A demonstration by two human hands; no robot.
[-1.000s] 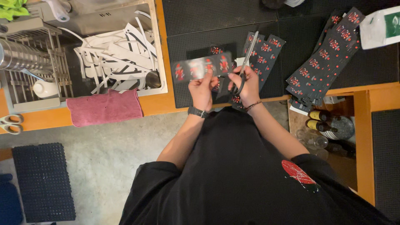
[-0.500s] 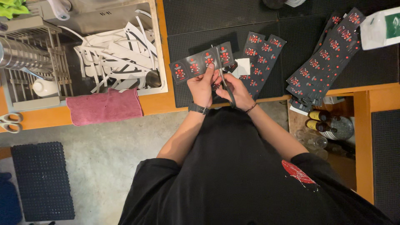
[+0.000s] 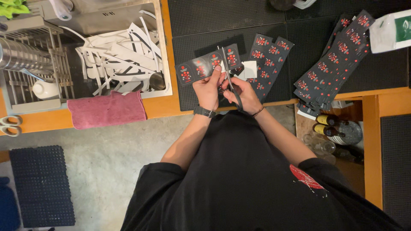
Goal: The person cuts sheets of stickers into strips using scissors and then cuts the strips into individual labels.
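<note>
- The left hand [image 3: 208, 87] is up over the black rubber mat [image 3: 201, 25], fingers closed around a dark strip of stickers [image 3: 207, 65] with red marks, holding it flat and roughly level.
- The strip runs out to the left of that hand, its free end hanging above the mat, well clear of the orange table [image 3: 158, 107] edge.
- The right hand [image 3: 243, 92] sits just beside the left, curled tight through the handles of a pair of scissors [image 3: 229, 79].
- The blades point up and away from the person, crossing the strip near its right end; how far apart the blades are is too fine to make out.
- A dark watch [image 3: 204, 112] bands the left wrist, and a thin bracelet [image 3: 258, 112] rings the right.
- Just right of the hands, more dark sticker strips [image 3: 270, 60] lie side by side on the mat.
- Further right, a bigger fanned stack of strips [image 3: 332, 64] spills toward the table edge.
- Off to the left, a sink [image 3: 165, 51] is full of white paper offcuts [image 3: 120, 55].
- A pink cloth [image 3: 107, 110] lies on the table below the sink.
- A dish rack [image 3: 30, 68] stands at far left, with a white cup [image 3: 45, 90] beside it.
- Another pair of scissors, orange-handled [image 3: 9, 124], lies at the left edge.
- Bottles [image 3: 325, 126] sit on a lower shelf to the right.
</note>
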